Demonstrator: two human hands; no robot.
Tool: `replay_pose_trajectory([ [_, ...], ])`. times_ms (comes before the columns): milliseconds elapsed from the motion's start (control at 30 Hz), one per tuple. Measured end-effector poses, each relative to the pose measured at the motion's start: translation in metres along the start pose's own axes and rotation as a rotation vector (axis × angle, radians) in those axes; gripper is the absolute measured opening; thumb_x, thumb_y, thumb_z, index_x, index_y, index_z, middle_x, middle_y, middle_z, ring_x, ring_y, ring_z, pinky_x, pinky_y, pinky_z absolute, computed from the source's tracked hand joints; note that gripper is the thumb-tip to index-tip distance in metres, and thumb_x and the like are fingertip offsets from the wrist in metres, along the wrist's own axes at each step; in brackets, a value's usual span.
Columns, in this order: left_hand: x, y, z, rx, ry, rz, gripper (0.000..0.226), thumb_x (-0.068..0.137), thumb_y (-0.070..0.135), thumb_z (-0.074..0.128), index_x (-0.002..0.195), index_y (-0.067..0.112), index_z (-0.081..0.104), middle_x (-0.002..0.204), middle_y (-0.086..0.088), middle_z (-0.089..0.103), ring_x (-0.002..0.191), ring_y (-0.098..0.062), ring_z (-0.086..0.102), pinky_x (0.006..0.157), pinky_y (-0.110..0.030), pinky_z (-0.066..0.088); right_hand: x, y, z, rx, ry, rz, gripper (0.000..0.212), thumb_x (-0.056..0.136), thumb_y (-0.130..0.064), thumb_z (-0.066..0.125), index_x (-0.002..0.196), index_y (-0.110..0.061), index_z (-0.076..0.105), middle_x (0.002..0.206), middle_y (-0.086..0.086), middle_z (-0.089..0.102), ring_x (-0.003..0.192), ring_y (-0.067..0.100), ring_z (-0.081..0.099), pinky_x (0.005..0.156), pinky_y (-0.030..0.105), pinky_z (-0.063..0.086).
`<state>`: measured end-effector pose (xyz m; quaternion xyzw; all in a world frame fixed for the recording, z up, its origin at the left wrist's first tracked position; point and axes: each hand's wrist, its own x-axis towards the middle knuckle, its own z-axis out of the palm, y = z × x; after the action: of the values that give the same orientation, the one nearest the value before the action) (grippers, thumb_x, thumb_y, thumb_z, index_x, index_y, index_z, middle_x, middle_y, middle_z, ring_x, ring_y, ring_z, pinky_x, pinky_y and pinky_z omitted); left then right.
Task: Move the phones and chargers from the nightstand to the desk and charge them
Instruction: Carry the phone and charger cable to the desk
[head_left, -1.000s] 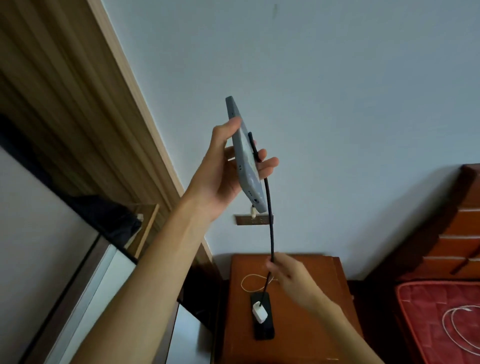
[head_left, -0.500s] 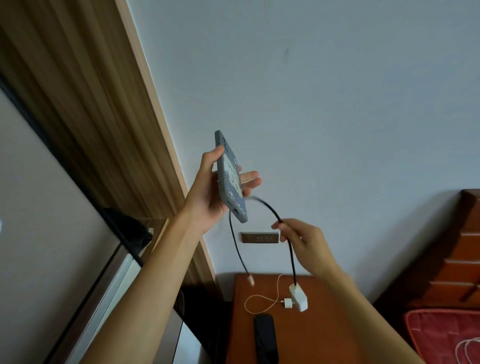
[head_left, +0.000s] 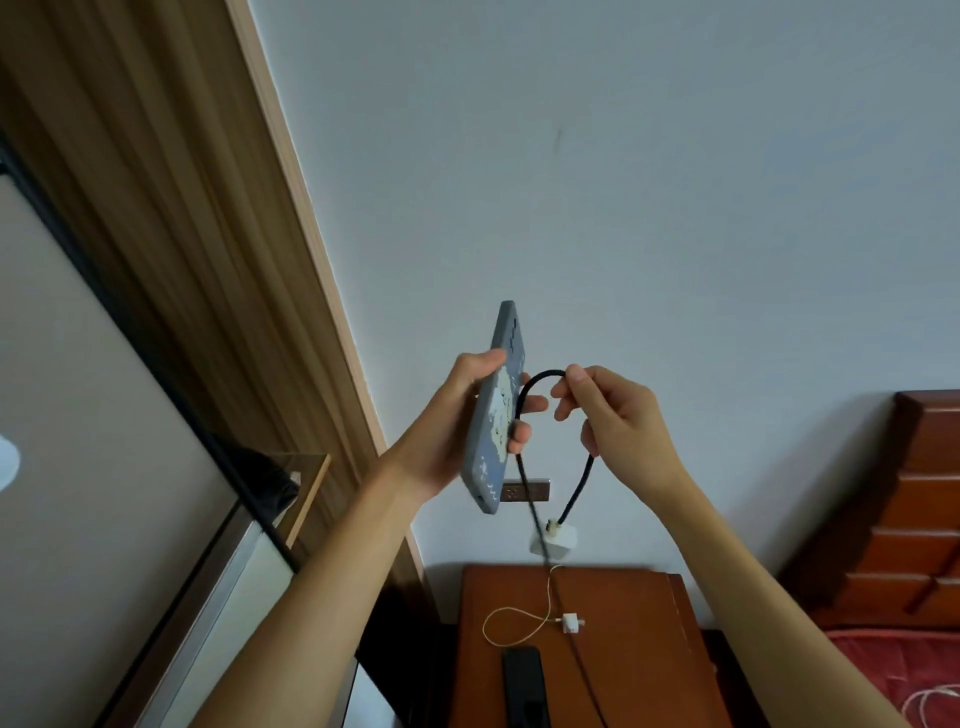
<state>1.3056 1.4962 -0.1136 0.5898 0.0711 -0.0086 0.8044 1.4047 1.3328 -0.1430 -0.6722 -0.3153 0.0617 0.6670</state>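
Note:
My left hand (head_left: 457, 421) grips a phone in a grey-blue case (head_left: 496, 410), held upright and edge-on above the nightstand. My right hand (head_left: 608, 415) pinches a black charging cable (head_left: 537, 382) that arches from the phone's side over to my fingers. A white plug adapter (head_left: 558, 538) dangles from the cable's end below my right hand. On the red-brown nightstand (head_left: 644, 639) lie a black phone (head_left: 524, 686) and a small white charger (head_left: 571, 622) with a thin white cord (head_left: 511, 623).
A wall socket plate (head_left: 524, 491) sits just behind the hanging cable. A wooden door frame (head_left: 311, 249) runs up the left. A wooden headboard (head_left: 898, 519) and red bedding (head_left: 893, 670) with a white cable (head_left: 930, 701) are at the right.
My right hand has risen from the nightstand with the black cable, lifting its white adapter off the black phone. The cable now arches next to the grey-blue phone.

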Motion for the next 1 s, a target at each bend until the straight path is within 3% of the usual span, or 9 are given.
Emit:
replay_pose_trajectory([
  [133,0.0,0.015,0.005,-0.048,-0.018,0.047,0.067,0.076,0.06,0.064,0.12,0.011,0.051,0.092,-0.009,0.056,0.067,-0.019,0.055,0.063,-0.029,0.049,-0.003,0.005,-0.004,-0.026,-0.038,0.04,0.035,0.101,-0.041,0.048,0.088,-0.017,0.071,0.077,-0.002,0.072,0.05,0.014,0.04,0.044,0.02,0.035],
  [200,-0.001,0.023,0.007,-0.053,-0.027,0.067,0.068,0.079,0.06,0.059,0.123,0.009,0.05,0.092,-0.01,0.057,0.066,-0.019,0.055,0.062,-0.029,0.049,-0.008,0.008,-0.001,-0.021,-0.144,0.071,0.034,0.098,-0.044,0.05,0.097,-0.017,0.071,0.084,0.0,0.073,0.052,0.01,0.05,0.045,0.02,0.041],
  [333,-0.003,0.032,0.02,0.024,-0.066,0.095,0.072,0.077,0.061,0.062,0.126,0.01,0.051,0.097,-0.011,0.057,0.069,-0.02,0.055,0.062,-0.029,0.049,-0.018,0.031,0.016,-0.054,-0.342,0.133,0.031,0.09,-0.042,0.065,0.114,-0.022,0.066,0.107,-0.001,0.071,0.093,0.011,0.068,0.067,0.022,0.055],
  [433,-0.005,0.044,0.028,0.006,-0.103,0.14,0.068,0.079,0.058,0.059,0.125,0.009,0.05,0.095,-0.011,0.059,0.07,-0.02,0.056,0.061,-0.028,0.048,-0.027,0.055,0.028,-0.077,-0.412,0.236,0.022,0.086,-0.042,0.072,0.098,-0.023,0.073,0.092,-0.009,0.075,0.085,0.006,0.071,0.072,0.016,0.052],
  [533,-0.007,0.064,0.029,0.012,-0.101,0.193,0.064,0.081,0.056,0.056,0.123,0.009,0.049,0.094,-0.011,0.059,0.07,-0.02,0.056,0.06,-0.027,0.048,-0.036,0.078,0.031,-0.214,-0.36,0.26,0.034,0.082,-0.057,0.069,0.072,-0.025,0.072,0.066,-0.014,0.069,0.062,-0.003,0.062,0.059,0.007,0.044],
  [667,-0.012,0.094,0.022,0.082,-0.009,0.235,0.066,0.079,0.059,0.058,0.121,0.008,0.052,0.091,-0.01,0.063,0.069,-0.02,0.059,0.059,-0.028,0.05,-0.05,0.106,0.031,-0.203,-0.228,0.337,0.037,0.093,-0.049,0.058,0.07,-0.023,0.069,0.056,-0.009,0.063,0.065,0.009,0.069,0.068,0.025,0.052],
  [767,-0.014,0.101,0.018,0.19,0.114,0.178,0.076,0.074,0.061,0.066,0.126,0.008,0.05,0.093,-0.011,0.069,0.071,-0.021,0.061,0.061,-0.03,0.051,-0.052,0.106,0.03,-0.222,-0.199,0.333,0.051,0.097,-0.053,0.046,0.06,-0.019,0.054,0.053,-0.004,0.063,0.063,0.014,0.07,0.067,0.028,0.05],
  [867,-0.016,0.097,0.013,0.219,0.186,0.154,0.078,0.07,0.06,0.072,0.125,0.008,0.051,0.097,-0.011,0.074,0.074,-0.022,0.065,0.063,-0.03,0.053,-0.052,0.096,0.032,-0.097,-0.172,0.392,0.051,0.097,-0.054,0.042,0.063,-0.015,0.043,0.048,-0.005,0.043,0.044,0.015,0.049,0.056,0.03,0.052],
  [1000,-0.025,0.091,0.004,0.125,0.199,0.133,0.085,0.066,0.064,0.074,0.127,0.009,0.051,0.114,-0.015,0.072,0.077,-0.022,0.067,0.065,-0.03,0.054,-0.05,0.071,0.027,0.033,-0.092,0.429,0.049,0.099,-0.048,0.045,0.064,-0.015,0.034,0.052,-0.002,0.029,0.042,0.012,0.024,0.044,0.028,0.025],
])
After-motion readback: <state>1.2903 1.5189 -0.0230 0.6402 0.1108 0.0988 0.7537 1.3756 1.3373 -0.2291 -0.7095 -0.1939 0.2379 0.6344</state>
